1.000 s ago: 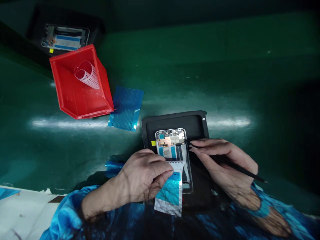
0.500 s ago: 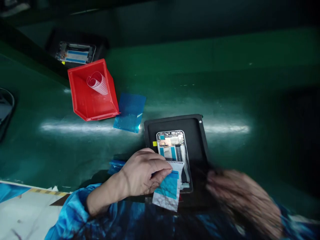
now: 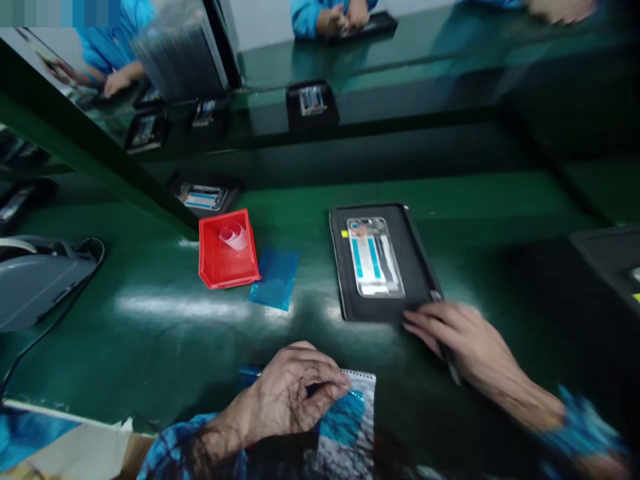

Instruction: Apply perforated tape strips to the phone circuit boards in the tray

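My left hand (image 3: 295,393) is closed in a pinch on the top of a white sheet with blue film (image 3: 367,413), which has a row of small holes along its upper edge. At the near right corner of a black tray (image 3: 350,310), my right hand (image 3: 465,340) grips the rim between thumb and fingers. A thin dark stick-like tool (image 3: 455,371) shows under that hand; its kind is unclear. Inside the tray lies an opened phone (image 3: 375,259), its inner side up, with blue strips and a yellow tab at its left.
A red bin (image 3: 213,267) holds a rolled pink perforated sheet (image 3: 233,236). Beside it lies a blue film sheet (image 3: 275,279). A green post (image 3: 125,180) rises at left, near a grey device (image 3: 40,283) with a cable. Across the bench, co-workers' hands (image 3: 345,19) work near more trays.
My right hand has moved the tray with the phone forward, away from me. The white sheet has stayed in my left hand, now clear of the phone. The view has tilted up.
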Action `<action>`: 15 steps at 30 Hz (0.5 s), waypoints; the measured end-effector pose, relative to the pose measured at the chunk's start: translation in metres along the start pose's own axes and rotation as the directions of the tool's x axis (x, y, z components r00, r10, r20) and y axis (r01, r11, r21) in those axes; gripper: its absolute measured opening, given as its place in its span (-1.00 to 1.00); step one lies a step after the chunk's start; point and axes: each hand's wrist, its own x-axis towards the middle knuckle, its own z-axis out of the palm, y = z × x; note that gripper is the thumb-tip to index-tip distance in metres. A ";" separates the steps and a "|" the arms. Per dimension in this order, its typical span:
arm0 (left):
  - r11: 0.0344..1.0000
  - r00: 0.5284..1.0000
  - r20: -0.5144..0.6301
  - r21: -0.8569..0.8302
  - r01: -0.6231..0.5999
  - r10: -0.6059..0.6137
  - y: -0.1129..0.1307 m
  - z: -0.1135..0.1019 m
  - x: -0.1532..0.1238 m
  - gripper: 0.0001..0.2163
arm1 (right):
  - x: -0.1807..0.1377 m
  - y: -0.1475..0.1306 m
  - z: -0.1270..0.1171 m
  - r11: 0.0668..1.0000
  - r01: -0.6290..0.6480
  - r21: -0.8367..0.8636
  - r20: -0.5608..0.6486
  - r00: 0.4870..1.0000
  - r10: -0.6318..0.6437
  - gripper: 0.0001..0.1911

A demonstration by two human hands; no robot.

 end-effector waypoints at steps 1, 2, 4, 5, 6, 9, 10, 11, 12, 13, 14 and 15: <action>1.000 1.000 -0.016 0.017 0.009 -0.009 0.000 0.000 0.000 -0.86 | 0.022 0.006 0.004 0.999 0.016 -0.039 -0.019 1.000 -0.017 -0.80; 0.999 0.999 -0.033 0.035 0.019 -0.018 -0.001 0.000 0.000 -0.86 | 0.045 0.011 0.007 0.997 0.024 -0.068 -0.049 0.998 -0.027 -0.78; 0.996 0.998 -0.064 0.078 0.032 -0.027 -0.002 0.000 0.001 -0.86 | 0.092 0.016 0.009 0.994 0.022 -0.103 -0.120 0.992 -0.035 -0.77; 0.994 0.997 -0.075 0.103 0.039 -0.032 -0.003 -0.001 0.002 -0.86 | 0.114 0.016 0.008 0.993 0.016 -0.114 -0.150 0.988 -0.033 -0.77; 0.991 0.996 -0.081 0.129 0.041 -0.030 -0.004 -0.002 0.003 -0.85 | 0.132 0.014 0.005 0.993 0.006 -0.122 -0.177 0.984 -0.027 -0.76; 0.975 0.993 -0.117 0.215 0.051 -0.026 -0.008 -0.003 0.007 -0.86 | 0.156 0.000 -0.013 0.989 -0.038 -0.142 -0.238 0.971 0.003 -0.74; 0.970 0.992 -0.123 0.240 0.050 -0.021 -0.010 -0.004 0.009 -0.86 | 0.152 -0.006 -0.022 0.987 -0.055 -0.150 -0.249 0.968 0.016 -0.74; 0.964 0.991 -0.130 0.261 0.049 -0.015 -0.013 -0.004 0.010 -0.87 | 0.142 -0.013 -0.032 0.985 -0.071 -0.158 -0.252 0.967 0.029 -0.74; 0.959 0.990 -0.137 0.279 0.050 -0.012 -0.017 -0.003 0.012 -0.86 | 0.128 -0.018 -0.043 0.982 -0.085 -0.167 -0.245 0.969 0.043 -0.74; 0.953 0.990 -0.143 0.298 0.055 -0.012 -0.021 -0.003 0.013 -0.84 | 0.109 -0.022 -0.055 0.979 -0.098 -0.178 -0.227 0.972 0.056 -0.75; 0.946 0.988 -0.153 0.317 0.063 -0.014 -0.024 -0.002 0.015 -0.83 | 0.087 -0.022 -0.070 0.976 -0.109 -0.189 -0.199 0.977 0.071 -0.75; 0.940 0.988 -0.154 0.335 0.064 -0.013 -0.028 0.000 0.016 -0.84 | 0.065 -0.019 -0.087 0.971 -0.132 -0.201 -0.172 0.980 0.098 -0.75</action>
